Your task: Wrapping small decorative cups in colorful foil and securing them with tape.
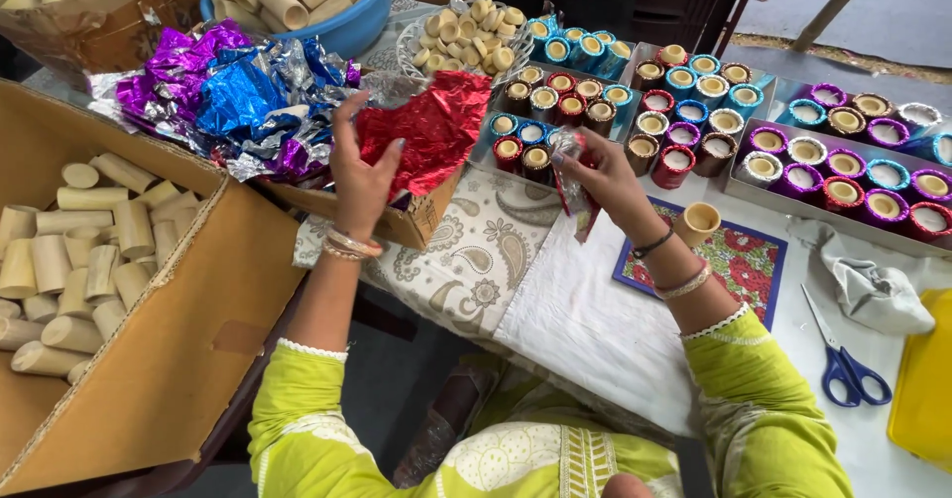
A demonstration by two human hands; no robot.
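Left hand [359, 176] pinching red foil [428, 126] above a small box's [412, 225] edge, right hand [607, 179] clamped on a foil-wrapped piece [572, 176], bare tube [697, 222] just beside it, scissors [843, 359] near the table's right edge

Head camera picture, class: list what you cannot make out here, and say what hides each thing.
- Item in the right hand: mostly covered by its fingers and crinkled foil.
- Cardboard box of bamboo pieces: cut off at the left edge.
- Yellow container: cut off at the right edge.

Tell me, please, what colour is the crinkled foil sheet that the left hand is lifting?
Red: the crinkled foil sheet held by the left hand shows best in the head view.
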